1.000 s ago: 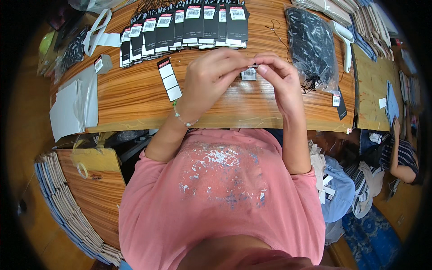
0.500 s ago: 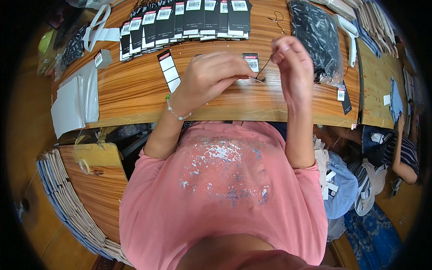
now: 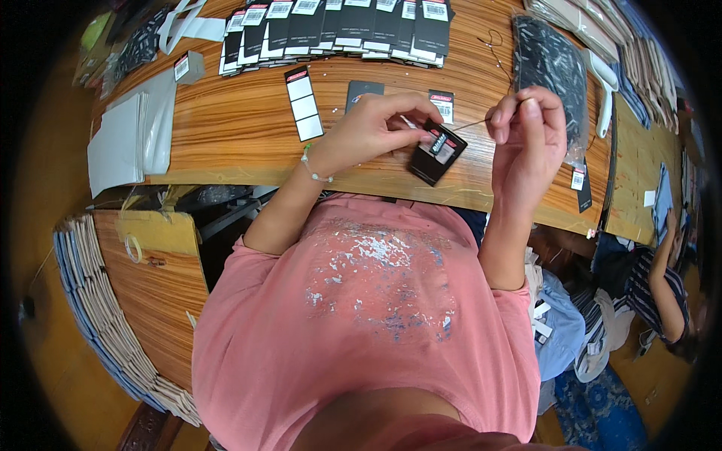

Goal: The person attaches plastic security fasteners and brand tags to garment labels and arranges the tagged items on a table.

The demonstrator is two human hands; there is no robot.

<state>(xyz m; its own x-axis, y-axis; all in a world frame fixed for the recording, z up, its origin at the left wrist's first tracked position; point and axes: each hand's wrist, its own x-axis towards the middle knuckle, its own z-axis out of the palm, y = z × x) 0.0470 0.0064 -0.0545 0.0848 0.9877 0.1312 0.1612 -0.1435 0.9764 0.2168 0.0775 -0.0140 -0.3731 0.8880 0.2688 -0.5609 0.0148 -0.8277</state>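
Observation:
My left hand (image 3: pixel 376 134) pinches a black hang tag (image 3: pixel 429 171) at its upper edge, tilted above the table's front part. Against the tag's face lies a small dark string lock (image 3: pixel 439 141) with pale lettering. A dark string (image 3: pixel 472 125) runs taut from the tag to my right hand (image 3: pixel 530 128), whose thumb and fingers are closed on it. Beyond my left hand lie a dark card (image 3: pixel 364 90), partly covered, and a small tag with a barcode sticker (image 3: pixel 442 107). To the left rests a strip of white labels (image 3: pixel 303 105).
Black tags (image 3: pixel 368 34) lie overlapped along the back. A clear bag of black strings (image 3: pixel 553 83) and a white handled tool (image 3: pixel 602 90) stand at right. White sheets (image 3: pixel 120 146) and a small grey block (image 3: pixel 189 69) are left. Another person's arm (image 3: pixel 663 278) shows far right.
The black tag, thin and edge-on between my hands before, now shows its broad face. My right hand has lowered slightly relative to the table, and the whole view has shifted.

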